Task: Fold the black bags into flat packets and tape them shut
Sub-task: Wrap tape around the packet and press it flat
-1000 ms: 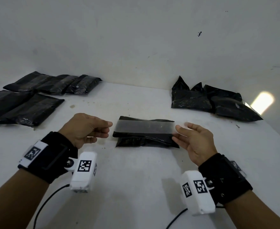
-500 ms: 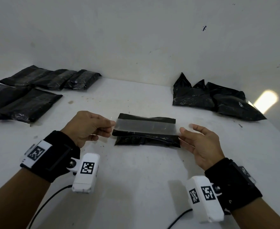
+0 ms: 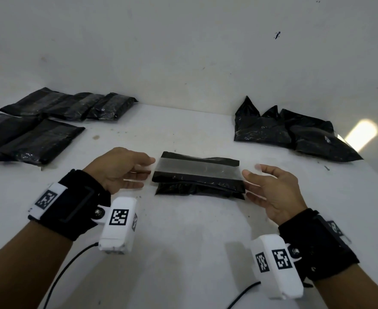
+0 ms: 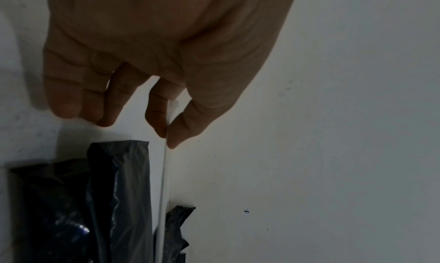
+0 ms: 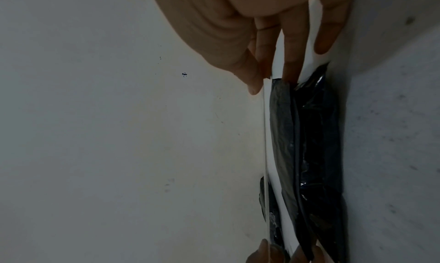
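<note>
A folded black bag (image 3: 197, 186) lies flat on the white table (image 3: 183, 241) between my hands. A strip of clear tape (image 3: 198, 169) is stretched lengthwise just above it. My left hand (image 3: 149, 167) pinches the tape's left end between thumb and forefinger, which the left wrist view confirms at the tape (image 4: 164, 173) edge. My right hand (image 3: 249, 175) pinches the right end in the same way, its other fingers spread toward the bag (image 5: 314, 144). In the right wrist view the tape (image 5: 265, 135) runs edge-on, a small gap away from the bag's top fold.
Several flat taped black packets (image 3: 41, 126) lie at the back left of the table. A heap of unfolded black bags (image 3: 290, 132) sits at the back right against the wall. Cables trail from both wrist cameras toward the near edge.
Both hands have carried the stretched tape lower and slightly nearer, so it now hovers close over the folded bag's top. The bag itself has not moved.
</note>
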### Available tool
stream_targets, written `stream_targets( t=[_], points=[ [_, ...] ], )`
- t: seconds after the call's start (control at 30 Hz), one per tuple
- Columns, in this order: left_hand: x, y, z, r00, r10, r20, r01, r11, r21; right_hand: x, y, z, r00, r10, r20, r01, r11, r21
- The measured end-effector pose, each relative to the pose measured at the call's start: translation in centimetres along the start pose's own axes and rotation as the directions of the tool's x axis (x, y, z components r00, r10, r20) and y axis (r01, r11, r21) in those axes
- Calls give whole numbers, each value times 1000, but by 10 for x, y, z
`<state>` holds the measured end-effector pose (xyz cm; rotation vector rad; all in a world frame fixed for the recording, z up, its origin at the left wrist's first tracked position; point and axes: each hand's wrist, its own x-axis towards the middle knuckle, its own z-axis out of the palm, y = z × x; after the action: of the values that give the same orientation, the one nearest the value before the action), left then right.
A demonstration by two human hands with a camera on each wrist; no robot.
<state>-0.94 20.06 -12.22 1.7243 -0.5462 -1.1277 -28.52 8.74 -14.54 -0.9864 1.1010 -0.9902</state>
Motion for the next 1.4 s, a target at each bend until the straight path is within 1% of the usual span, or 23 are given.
stream_targets(
  t=[0.07,0.2,0.3,0.53,0.63,0.73,0.9,1.17,1.4],
  points=[
    [0,-1,4,1000,-12,8,12,1000,1,1,0,-2,1000,3,-9,-3,1000,7],
    [-3,-2,10,1000,12,16,-11,1000,-11,5,0,-5,1000,22,-20,-21,999,44],
    [-5,-5,13,999,29,12,-29,999,-14,8,1,-7,999,35,-25,-34,997,72],
    [-6,-13,15,1000,26,-17,-26,999,-36,6,4,-12,999,46,-19,-44,996,76],
    [-7,-14,13,999,31,-30,-32,999,-41,4,5,-11,999,32,-15,-31,998,52],
    [-9,-13,10,999,38,-11,-38,998,-46,0,4,-10,1000,2,-19,-2,1000,-2],
    [-10,-10,4,997,78,15,-79,997,26,-8,4,-8,999,-31,-26,30,998,-52],
    [-10,-9,3,992,126,-28,-124,990,73,-9,12,-6,996,-73,-42,71,996,-53],
    [-8,-14,7,989,141,-36,-139,988,74,-7,20,-11,995,-82,-54,83,997,10]
  ],
)
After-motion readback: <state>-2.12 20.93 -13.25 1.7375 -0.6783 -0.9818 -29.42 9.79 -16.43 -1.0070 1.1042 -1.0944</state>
